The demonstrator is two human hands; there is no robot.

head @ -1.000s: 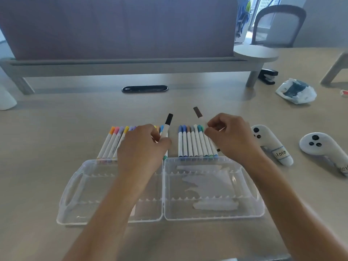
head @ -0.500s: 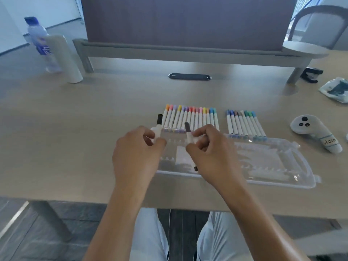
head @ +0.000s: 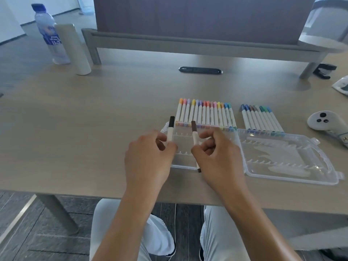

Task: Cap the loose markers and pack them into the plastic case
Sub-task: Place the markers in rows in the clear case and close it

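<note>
My left hand (head: 148, 159) grips a white marker with a black cap (head: 170, 130), held upright above the left end of the open clear plastic case (head: 290, 178). In my right hand (head: 216, 157) is a white marker with a brown cap (head: 194, 135), pinched and held upright over the case's left half; its lower tip shows below my fingers. Two rows of capped markers lie on the table behind the case: a long row in warm and pastel colours (head: 205, 113) and a shorter row in blues and greens (head: 260, 117).
A white controller (head: 325, 123) lies right of the markers. At the back left stand a water bottle (head: 49, 32) and a grey cylinder (head: 74, 49). A desk divider (head: 188, 42), a cable grommet (head: 200, 70) and a black stapler (head: 323, 71) sit at the back.
Both hands carried their markers from above the rows toward me, over the case's left half. The view swung left and down, showing the table edge and my legs.
</note>
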